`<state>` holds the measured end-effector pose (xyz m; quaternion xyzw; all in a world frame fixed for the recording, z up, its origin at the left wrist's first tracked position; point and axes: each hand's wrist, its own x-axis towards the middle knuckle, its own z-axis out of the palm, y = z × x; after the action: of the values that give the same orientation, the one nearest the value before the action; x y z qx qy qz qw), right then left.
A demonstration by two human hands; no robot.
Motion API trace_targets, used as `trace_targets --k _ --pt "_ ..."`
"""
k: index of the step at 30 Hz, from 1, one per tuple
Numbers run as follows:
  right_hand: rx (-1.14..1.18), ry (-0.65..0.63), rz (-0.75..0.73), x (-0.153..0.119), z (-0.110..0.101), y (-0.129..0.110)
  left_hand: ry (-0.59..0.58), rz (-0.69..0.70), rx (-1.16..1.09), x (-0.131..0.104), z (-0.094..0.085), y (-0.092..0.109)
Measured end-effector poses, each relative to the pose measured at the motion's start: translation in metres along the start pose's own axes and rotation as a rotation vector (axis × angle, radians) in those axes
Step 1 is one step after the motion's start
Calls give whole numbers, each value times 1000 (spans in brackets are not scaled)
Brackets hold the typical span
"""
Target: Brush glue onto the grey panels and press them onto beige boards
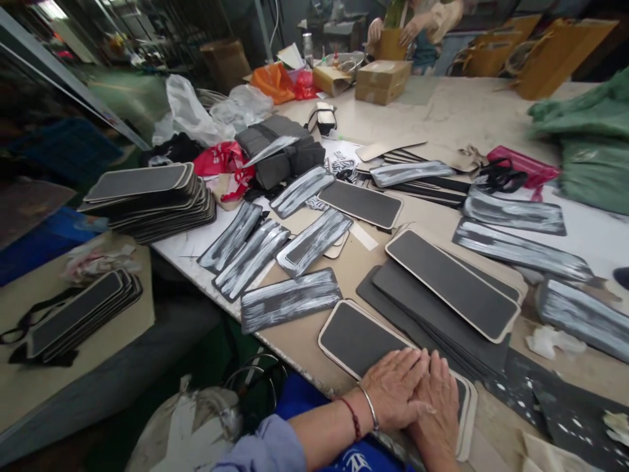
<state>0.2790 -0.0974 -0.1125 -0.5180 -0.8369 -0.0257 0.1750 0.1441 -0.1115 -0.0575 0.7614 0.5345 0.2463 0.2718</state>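
While your left hand (393, 388) and right hand (437, 410) lie flat on the panel (361, 337) at lower centre, fingers straight, gripping nothing, the stack (147, 190) at left looks finished; smeared strips (291, 300) seem waiting.

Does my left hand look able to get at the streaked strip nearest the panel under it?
Probably yes: nothing covers that streaked strip, and your left hand lies flat on the panel, gripping nothing.

"Under the left hand (393, 393) and right hand (437, 410)?"
"Panels (363, 337), along the table's near edge."
"Behind them?"
"A stack (452, 282), with 5 strips (292, 300) near its left, more at its right."
"Far back?"
"A carton (382, 82)."
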Motion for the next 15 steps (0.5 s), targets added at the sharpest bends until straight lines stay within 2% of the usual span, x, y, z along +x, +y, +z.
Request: trace_targets --k 6,11,15 --pt "-1 23 49 6 0 -6 81 -123 116 -3 1 -26" --pt "-11 4 59 10 -3 -9 157 -227 215 -5 -11 -45" --pt "-15 1 51 11 -4 -8 165 -260 288 -9 -19 -58"
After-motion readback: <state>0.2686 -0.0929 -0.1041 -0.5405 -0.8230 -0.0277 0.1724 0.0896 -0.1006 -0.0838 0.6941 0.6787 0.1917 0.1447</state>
